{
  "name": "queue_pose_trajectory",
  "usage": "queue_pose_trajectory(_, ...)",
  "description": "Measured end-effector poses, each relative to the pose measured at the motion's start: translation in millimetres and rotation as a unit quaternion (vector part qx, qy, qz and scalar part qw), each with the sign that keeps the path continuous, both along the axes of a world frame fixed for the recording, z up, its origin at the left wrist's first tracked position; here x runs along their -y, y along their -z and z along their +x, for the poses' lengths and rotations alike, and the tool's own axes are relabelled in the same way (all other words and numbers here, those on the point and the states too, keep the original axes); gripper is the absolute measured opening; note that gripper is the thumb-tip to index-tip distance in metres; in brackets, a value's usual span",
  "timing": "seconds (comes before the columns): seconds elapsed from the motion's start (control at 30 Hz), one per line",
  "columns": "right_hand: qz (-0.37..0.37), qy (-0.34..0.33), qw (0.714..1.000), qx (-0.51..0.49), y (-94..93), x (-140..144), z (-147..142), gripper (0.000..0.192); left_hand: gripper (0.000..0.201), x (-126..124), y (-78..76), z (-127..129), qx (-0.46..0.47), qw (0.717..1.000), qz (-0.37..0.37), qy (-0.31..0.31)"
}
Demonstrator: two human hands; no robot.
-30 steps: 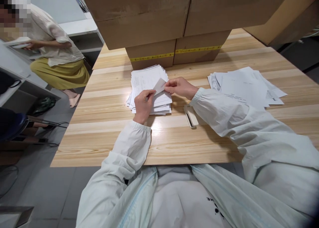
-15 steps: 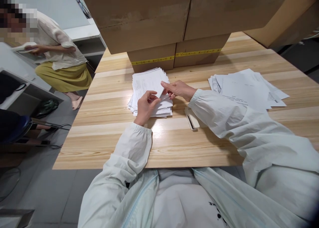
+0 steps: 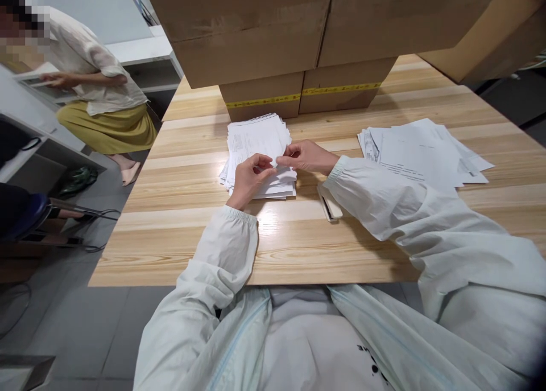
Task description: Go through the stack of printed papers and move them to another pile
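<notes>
A pale wooden table (image 3: pixel 298 248) fills the head camera's view, with large cardboard boxes (image 3: pixel 264 44) stacked along its far edge, some overhanging the lower ones. Just in front of the boxes lies a thick, slightly fanned stack of printed papers (image 3: pixel 256 143). Both of the person's hands, in light jacket sleeves, meet at the stack's near right corner. The left hand (image 3: pixel 249 177) is curled, fingertips pinching the edge of the top sheets; the right hand (image 3: pixel 307 156) is also closed in a pinch on the same corner, so the two thumbs nearly touch. Just beside the right wrist, on the table, rests a small white stapler-like tool (image 3: pixel 329 202), partly hidden by the sleeve. Well apart to the right lies a second, looser spread of papers (image 3: pixel 422 149). At the far left, away from the table, another person (image 3: pixel 98 89) in a cream top and mustard skirt crouches at a grey counter. A likely risk: the stack is already uneven, so a pull on the pinched corner could drag extra sheets along or slide the pile further askew; the sleeve could also nudge the tool.
</notes>
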State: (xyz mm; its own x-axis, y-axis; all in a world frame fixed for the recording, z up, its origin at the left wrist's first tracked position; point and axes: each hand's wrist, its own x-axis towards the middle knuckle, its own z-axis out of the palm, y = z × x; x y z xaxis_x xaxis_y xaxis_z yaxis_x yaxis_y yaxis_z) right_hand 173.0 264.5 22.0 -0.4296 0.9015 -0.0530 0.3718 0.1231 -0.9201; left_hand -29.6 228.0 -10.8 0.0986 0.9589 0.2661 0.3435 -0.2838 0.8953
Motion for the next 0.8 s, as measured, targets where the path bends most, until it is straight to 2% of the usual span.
queue_pose_trajectory(0.1, 0.052, -0.019, 0.998, 0.023, 4.4, -1, 0, 0.049, 0.016, 0, -0.4, 0, -0.001, 1.000, 0.001, -0.001)
queue_pose_trajectory(0.27, 0.054, -0.011, 0.998, 0.021, 4.1, 0, -2, 0.050, 0.016, 1, -1.7, 0, 0.002, 1.000, -0.004, 0.000)
queue_pose_trajectory(0.43, 0.064, 0.019, 0.995, 0.069, -0.7, 3, -3, 0.054, 0.015, 2, -2.7, 1, -0.005, 1.000, -0.004, 0.000)
queue_pose_trajectory(0.5, 0.052, 0.021, 0.996, 0.065, -0.8, 3, -2, 0.055, 0.016, 1, -3.0, 1, -0.002, 1.000, -0.008, -0.001)
queue_pose_trajectory(0.63, -0.016, 0.007, 1.000, -0.014, -2.1, 1, 2, 0.053, 0.015, 1, -2.4, 1, 0.007, 1.000, -0.012, -0.001)
queue_pose_trajectory(0.8, -0.062, 0.027, 0.996, -0.055, -4.5, 2, 5, 0.058, 0.014, 1, 0.6, 1, -0.010, 1.000, -0.004, -0.006)
